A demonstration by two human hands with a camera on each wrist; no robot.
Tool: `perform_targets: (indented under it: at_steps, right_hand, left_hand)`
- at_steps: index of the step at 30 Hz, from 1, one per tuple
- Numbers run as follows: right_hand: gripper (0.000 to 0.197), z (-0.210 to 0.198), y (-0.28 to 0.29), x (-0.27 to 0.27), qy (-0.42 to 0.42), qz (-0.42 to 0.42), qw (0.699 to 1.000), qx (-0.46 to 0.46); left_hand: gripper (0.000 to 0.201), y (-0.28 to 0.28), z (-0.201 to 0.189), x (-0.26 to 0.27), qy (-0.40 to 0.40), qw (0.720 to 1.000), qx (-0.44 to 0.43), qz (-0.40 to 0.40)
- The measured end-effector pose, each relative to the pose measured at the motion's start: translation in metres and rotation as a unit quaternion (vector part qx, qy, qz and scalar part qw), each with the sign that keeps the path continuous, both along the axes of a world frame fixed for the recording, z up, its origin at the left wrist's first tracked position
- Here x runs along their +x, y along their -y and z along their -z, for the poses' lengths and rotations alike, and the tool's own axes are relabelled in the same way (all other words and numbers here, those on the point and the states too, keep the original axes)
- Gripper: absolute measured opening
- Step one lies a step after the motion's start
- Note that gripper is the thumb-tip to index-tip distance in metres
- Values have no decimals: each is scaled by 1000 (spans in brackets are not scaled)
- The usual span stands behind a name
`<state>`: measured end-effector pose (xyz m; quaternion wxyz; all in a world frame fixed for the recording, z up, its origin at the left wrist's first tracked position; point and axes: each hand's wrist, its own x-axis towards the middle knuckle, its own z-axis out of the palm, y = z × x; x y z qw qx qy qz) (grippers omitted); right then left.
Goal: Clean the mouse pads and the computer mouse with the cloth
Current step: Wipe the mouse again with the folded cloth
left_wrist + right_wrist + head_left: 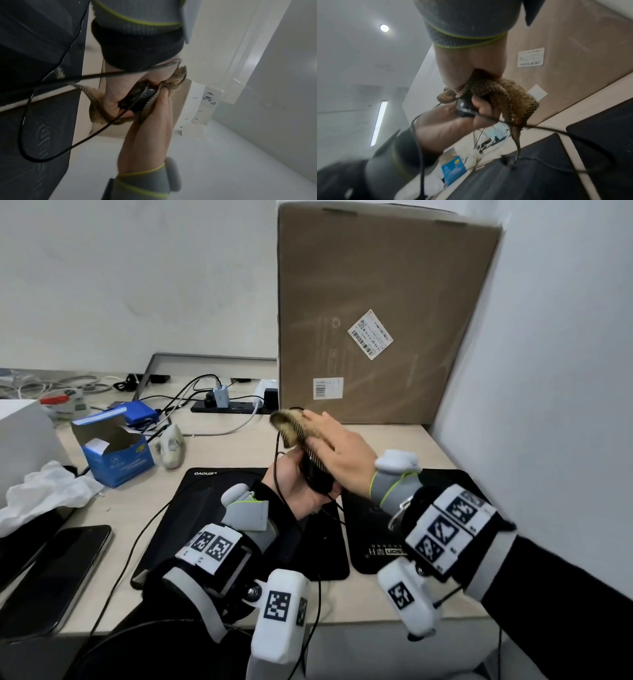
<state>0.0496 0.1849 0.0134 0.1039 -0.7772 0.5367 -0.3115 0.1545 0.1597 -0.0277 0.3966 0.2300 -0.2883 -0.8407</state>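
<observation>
Above the two black rectangular mouse pads [239,529], the left hand [294,491] clasped the black corded computer mouse [317,474], long axis tilted upward, while the right hand [342,453] pressed the brown woven cloth [291,428] onto its upper side, fingers curled round the cloth.

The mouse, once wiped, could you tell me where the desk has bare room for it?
Both mouse pads are bare. Bare desk lies between the Lenovo pad and the power strip. It is crowded at left, round the blue box, tissue and phone.
</observation>
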Motion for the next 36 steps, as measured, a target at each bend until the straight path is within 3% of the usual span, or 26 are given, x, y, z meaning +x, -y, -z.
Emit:
perform_targets:
  at_steps: [2, 4, 6, 7, 9, 11, 13, 15, 17, 19, 20, 22, 25, 29, 36]
  right_hand:
    - [45, 15, -10, 5, -30, -47, 997, -45]
    - [48, 35, -16, 6, -49, -73, 993, -74]
    - [53, 52, -18, 1, -71, -78, 989, -98]
    - [52, 58, -20, -3, -87, -85, 985, -122]
    - [46, 65, -24, -10, -110, -99, 974, -174]
    - [48, 69, -28, -21, -107, -96, 972, -188]
    - [46, 67, -32, -30, -29, -32, 990, -134]
    - [31, 61, -30, -39, 81, 97, 990, -56]
    - [26, 52, -18, -47, 240, 192, 952, -1]
    - [31, 37, -4, -50, 399, 216, 890, 36]
    - [32, 28, 2, -49, 442, 214, 870, 46]
    - [28, 9, 9, -43, 473, 180, 862, 41]
    - [29, -13, 14, -30, 413, 130, 901, 12]
    - [41, -7, 19, -9, 248, 79, 964, 63]
    - [47, 17, -21, -3, 130, -31, 990, 32]
  left_hand:
    - [23, -5, -2, 4, -74, 997, 1, -13]
    - [22, -5, 1, 11, -153, 988, 18, -20]
    - [16, -3, 3, 17, -112, 993, 13, -24]
    - [23, -3, 1, 18, -76, 997, 14, -29]
    - [65, 2, -7, 19, -11, 1000, 21, -9]
    - [70, 4, -15, 21, 13, 999, 24, -22]
    - [65, 8, -17, 21, -13, 999, 22, -44]
    - [62, 7, -21, 23, -6, 999, 5, -50]
    - [61, 4, -25, 24, 7, 999, -6, -39]
    - [65, 0, -27, 24, 11, 999, -5, -30]
    - [66, -1, -26, 24, 13, 1000, -1, -27]
    - [60, -4, -22, 23, 29, 999, -8, -22]
    - [59, -9, -20, 17, 57, 998, -9, 5]
    - [65, -14, -21, 7, 47, 998, -14, 23]
    - [32, -13, -22, 12, -54, 998, -26, 20]
